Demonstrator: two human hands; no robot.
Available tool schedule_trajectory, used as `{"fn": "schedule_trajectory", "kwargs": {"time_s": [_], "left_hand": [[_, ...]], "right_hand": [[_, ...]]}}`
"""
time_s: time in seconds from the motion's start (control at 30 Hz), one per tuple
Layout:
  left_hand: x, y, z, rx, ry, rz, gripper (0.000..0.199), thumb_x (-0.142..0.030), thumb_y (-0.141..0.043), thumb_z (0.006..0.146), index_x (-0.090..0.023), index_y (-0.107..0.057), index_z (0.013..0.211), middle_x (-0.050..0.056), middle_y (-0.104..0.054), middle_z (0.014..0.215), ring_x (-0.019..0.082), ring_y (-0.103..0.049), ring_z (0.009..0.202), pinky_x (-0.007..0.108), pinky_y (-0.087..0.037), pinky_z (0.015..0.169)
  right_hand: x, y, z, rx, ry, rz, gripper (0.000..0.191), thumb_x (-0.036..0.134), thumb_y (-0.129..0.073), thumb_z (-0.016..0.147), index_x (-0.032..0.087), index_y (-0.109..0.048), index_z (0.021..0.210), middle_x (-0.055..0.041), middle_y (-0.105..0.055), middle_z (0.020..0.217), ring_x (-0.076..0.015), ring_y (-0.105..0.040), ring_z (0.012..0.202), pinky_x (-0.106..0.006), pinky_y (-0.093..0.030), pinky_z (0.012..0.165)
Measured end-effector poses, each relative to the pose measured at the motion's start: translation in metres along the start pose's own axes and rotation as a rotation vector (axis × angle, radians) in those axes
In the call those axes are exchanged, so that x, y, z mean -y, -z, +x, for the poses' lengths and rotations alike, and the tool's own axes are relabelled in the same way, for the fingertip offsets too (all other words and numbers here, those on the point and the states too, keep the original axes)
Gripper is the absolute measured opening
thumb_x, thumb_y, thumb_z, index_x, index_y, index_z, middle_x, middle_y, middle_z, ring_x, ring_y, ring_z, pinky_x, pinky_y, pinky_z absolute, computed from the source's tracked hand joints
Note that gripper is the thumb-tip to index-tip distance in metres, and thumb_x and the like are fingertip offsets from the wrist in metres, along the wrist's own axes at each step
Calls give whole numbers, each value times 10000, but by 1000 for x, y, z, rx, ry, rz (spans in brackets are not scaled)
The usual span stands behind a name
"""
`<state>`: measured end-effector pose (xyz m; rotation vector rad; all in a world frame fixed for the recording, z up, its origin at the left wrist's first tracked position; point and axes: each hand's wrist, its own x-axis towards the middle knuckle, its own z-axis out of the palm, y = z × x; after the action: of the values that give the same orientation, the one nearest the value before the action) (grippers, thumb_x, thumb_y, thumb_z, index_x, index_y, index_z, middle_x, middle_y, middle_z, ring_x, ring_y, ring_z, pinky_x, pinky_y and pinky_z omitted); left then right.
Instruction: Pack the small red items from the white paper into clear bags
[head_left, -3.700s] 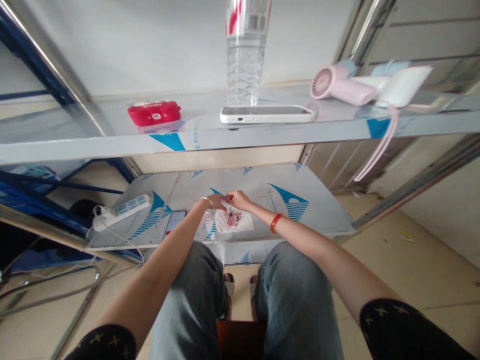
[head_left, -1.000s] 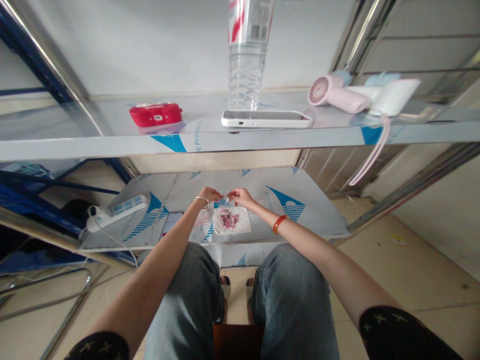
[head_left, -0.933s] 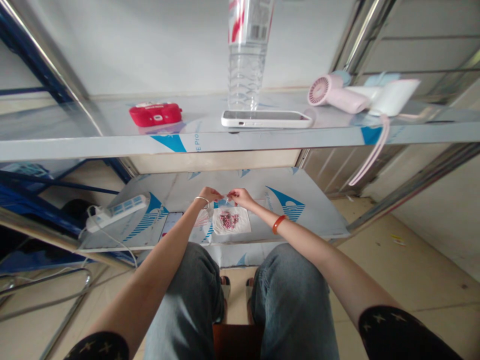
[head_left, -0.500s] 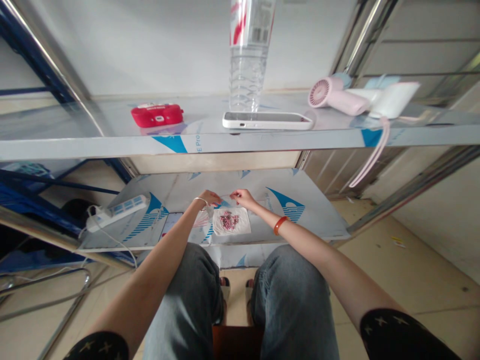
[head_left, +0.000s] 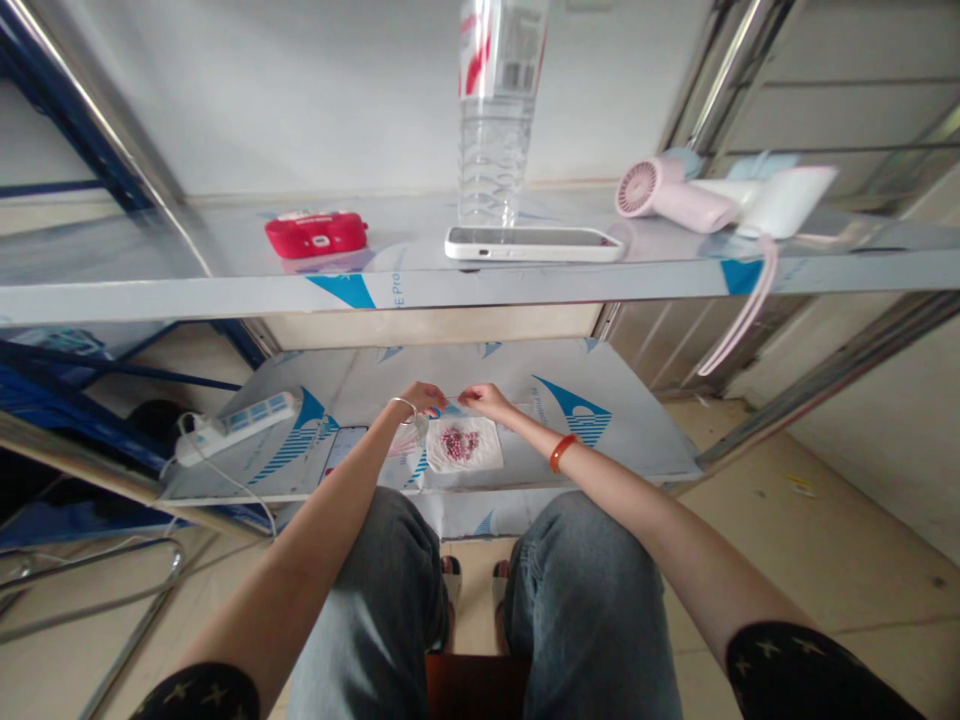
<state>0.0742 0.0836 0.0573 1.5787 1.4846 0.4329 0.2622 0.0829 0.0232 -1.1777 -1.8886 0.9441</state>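
Fingers (head_left: 472, 396) have parted, just beyond apparent beads (head_left: 459, 444).

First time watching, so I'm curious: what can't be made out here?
From the head view:
Whatever is between left grip and right grip: too small to identify.
Red pieces: too small and blurred to count.
Bottle: top cut off by the picture's upper edge.
Lower phone: partly hidden by the left forearm.

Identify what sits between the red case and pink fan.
The head view shows a white-cased phone and, behind it, an upright clear bottle between the red case and pink fan.
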Motion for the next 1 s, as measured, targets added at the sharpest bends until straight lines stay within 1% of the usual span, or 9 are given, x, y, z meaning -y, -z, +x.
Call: {"fn": "schedule_trajectory", "kwargs": {"time_s": [0.13,0.3,0.37,0.47,0.57,0.7,0.83,0.93,1.0], "left_hand": [[4,-3,9,-8,-60,41,68,-114,-605,706,-114,-671,719,38,-682,711,112,-614,634,189,-480,599],[10,-2,17,-10,-91,144,77,-110,-594,689,-120,-668,707,29,-684,702,123,-630,682,193,-497,634],[11,-1,17,2,-104,183,87,-110,-588,688,-119,-671,713,27,-682,693,126,-632,682,195,-499,640],[10,-1,16,56,-145,215,108,-131,-575,707,-115,-678,735,27,-680,686,123,-630,658,197,-497,634],[7,-5,15,85,-172,277,147,-126,-550,718,-117,-689,765,17,-676,684,115,-621,640,186,-482,615],[1,-12,15,77,-196,428,188,-134,-533,735,-112,-710,795,16,-660,640,118,-603,627,178,-452,589],[-8,-17,11,62,-246,577,208,-151,-534,747,-111,-724,824,26,-666,651,127,-586,639,185,-430,594],[-15,-18,6,38,-241,683,205,-123,-535,733,-110,-727,805,35,-669,655,124,-565,636,189,-414,601],[-18,-19,3,52,-229,727,212,-109,-524,734,-112,-726,797,39,-673,662,121,-557,637,189,-405,599]], "right_hand": [[-7,-5,2,17,9,-23,172,245,-579,721,105,-674,691,-15,-636,657,-125,-539,626,-209,-402,592],[-14,-9,4,11,18,-23,159,204,-567,736,91,-680,736,-27,-650,688,-106,-527,618,-190,-384,575],[-14,-10,4,29,15,-44,151,190,-571,740,84,-679,745,-32,-655,698,-101,-523,613,-188,-379,573],[-12,-11,3,73,20,-96,139,182,-589,747,75,-677,759,-42,-661,712,-98,-523,613,-185,-376,574],[-10,-14,0,98,43,-198,139,173,-582,769,73,-678,775,-48,-662,705,-103,-527,616,-185,-364,566],[-9,-15,-3,141,112,-347,150,129,-540,798,80,-681,820,-71,-683,779,-117,-558,662,-189,-359,587],[-7,-15,-4,198,106,-476,185,147,-506,837,96,-683,841,-108,-698,847,-143,-586,677,-207,-370,597],[-4,-14,-5,238,105,-508,212,157,-480,855,111,-687,837,-121,-700,876,-162,-611,705,-215,-386,615],[-4,-14,-6,261,105,-477,223,161,-470,862,125,-688,834,-108,-703,889,-164,-621,726,-210,-396,627]]}}
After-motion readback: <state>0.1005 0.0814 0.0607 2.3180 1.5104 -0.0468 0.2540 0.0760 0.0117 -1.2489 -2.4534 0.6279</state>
